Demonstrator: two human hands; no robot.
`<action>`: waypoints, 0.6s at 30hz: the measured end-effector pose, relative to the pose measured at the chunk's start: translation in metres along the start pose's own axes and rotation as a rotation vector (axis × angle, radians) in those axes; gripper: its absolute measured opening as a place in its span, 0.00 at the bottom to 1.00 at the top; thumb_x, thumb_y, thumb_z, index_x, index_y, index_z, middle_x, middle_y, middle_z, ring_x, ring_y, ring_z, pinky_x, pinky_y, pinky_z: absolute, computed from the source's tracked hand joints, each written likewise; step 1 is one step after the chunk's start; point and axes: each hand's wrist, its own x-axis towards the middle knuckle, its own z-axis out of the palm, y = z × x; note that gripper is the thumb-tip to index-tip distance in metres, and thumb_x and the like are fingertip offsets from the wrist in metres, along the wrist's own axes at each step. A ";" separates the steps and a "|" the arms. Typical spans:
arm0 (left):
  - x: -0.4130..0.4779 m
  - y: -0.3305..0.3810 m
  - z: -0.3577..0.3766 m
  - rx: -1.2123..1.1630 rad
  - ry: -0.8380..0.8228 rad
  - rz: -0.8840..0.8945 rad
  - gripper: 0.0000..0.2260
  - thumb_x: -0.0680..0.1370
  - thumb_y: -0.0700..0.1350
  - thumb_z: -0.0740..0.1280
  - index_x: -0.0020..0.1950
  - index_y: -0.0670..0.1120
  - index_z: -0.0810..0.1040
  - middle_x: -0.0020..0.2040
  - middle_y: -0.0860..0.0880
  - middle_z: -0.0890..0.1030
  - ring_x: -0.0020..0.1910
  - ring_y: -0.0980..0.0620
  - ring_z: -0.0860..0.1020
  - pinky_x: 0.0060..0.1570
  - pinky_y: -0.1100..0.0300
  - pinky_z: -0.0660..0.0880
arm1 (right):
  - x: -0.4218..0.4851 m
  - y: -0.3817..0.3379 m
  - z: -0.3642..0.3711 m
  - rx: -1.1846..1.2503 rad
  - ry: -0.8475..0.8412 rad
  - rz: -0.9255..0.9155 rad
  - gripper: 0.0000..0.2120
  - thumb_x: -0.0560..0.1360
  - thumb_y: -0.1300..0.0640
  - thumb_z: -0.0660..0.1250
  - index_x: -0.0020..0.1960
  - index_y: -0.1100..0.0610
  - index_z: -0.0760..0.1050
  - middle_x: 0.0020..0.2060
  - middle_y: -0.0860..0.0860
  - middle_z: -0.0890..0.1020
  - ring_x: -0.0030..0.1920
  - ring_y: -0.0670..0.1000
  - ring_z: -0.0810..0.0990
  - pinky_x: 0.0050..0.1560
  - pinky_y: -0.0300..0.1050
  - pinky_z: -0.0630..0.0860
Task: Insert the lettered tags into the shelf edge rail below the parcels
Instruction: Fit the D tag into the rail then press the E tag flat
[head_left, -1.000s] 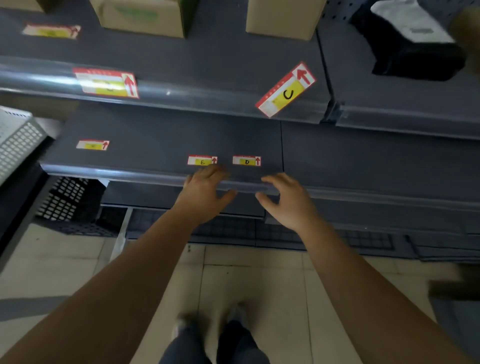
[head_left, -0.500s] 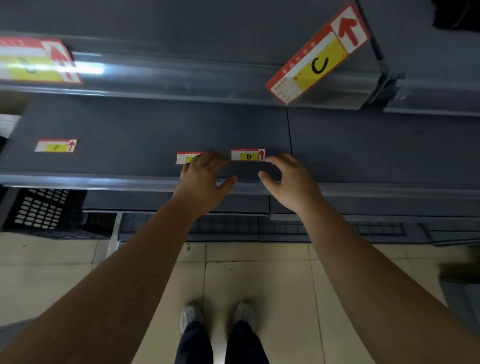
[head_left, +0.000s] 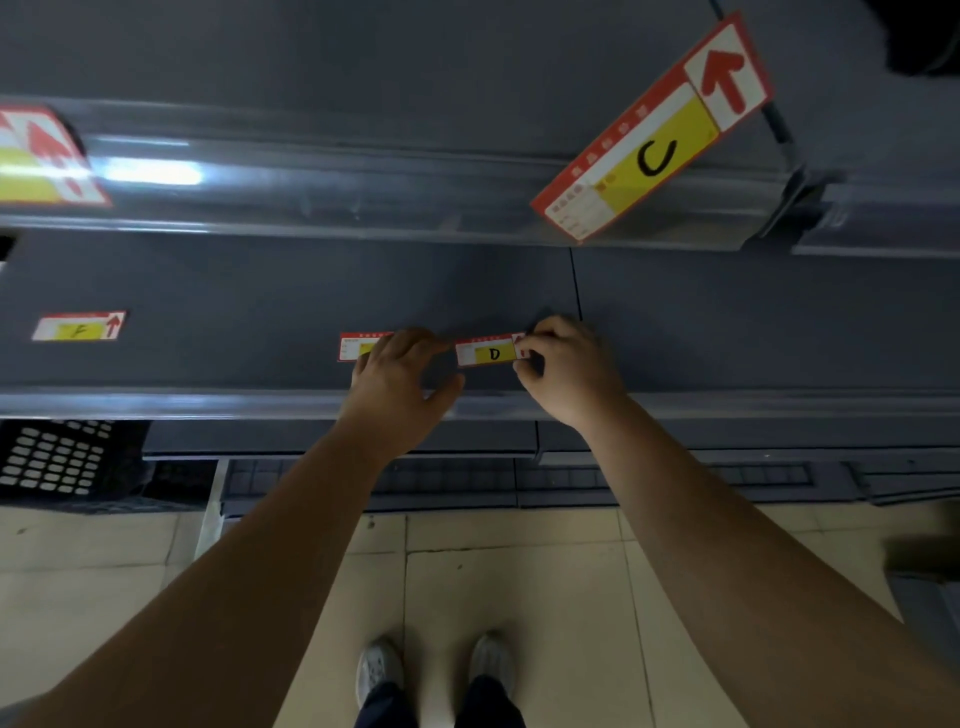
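The D tag (head_left: 487, 353), red-edged with a yellow panel, lies on the lower dark shelf (head_left: 208, 291). My right hand (head_left: 569, 366) pinches its right end. My left hand (head_left: 400, 371) touches its left end with the fingertips and covers most of the E tag (head_left: 352, 347) beside it. An F tag (head_left: 79, 327) lies flat far to the left. The C tag (head_left: 654, 135) sits crooked in the upper clear rail (head_left: 363, 192). The lower shelf's edge rail (head_left: 182, 404) runs just under my hands.
Another tag (head_left: 36, 156) sits in the upper rail at far left. A black perforated crate (head_left: 57, 457) stands below the shelf on the left. Beige floor tiles (head_left: 519, 587) and my shoes (head_left: 382, 670) are underneath.
The camera has tilted down and closer to the lower shelf. Both hands moved forward over the rail onto the tags; my right hand has closed on the D tag's right end.
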 end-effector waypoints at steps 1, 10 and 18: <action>0.000 0.000 0.000 0.000 0.002 0.003 0.21 0.73 0.58 0.62 0.63 0.50 0.75 0.62 0.48 0.75 0.62 0.45 0.71 0.61 0.46 0.66 | 0.000 0.000 -0.001 0.010 0.000 0.011 0.14 0.76 0.50 0.66 0.60 0.53 0.79 0.56 0.51 0.76 0.58 0.55 0.73 0.60 0.50 0.67; -0.004 -0.001 0.001 0.006 -0.001 -0.014 0.22 0.73 0.58 0.62 0.64 0.50 0.74 0.63 0.47 0.74 0.64 0.44 0.70 0.63 0.45 0.65 | 0.020 -0.002 -0.015 -0.040 -0.202 0.018 0.16 0.74 0.48 0.67 0.62 0.47 0.74 0.63 0.49 0.68 0.67 0.54 0.63 0.68 0.55 0.60; -0.006 0.006 0.000 0.019 0.001 -0.003 0.22 0.73 0.58 0.63 0.63 0.49 0.75 0.63 0.48 0.75 0.64 0.44 0.71 0.62 0.45 0.66 | 0.018 -0.005 -0.015 -0.012 -0.221 0.034 0.16 0.69 0.49 0.72 0.55 0.50 0.72 0.58 0.49 0.69 0.63 0.53 0.65 0.64 0.51 0.61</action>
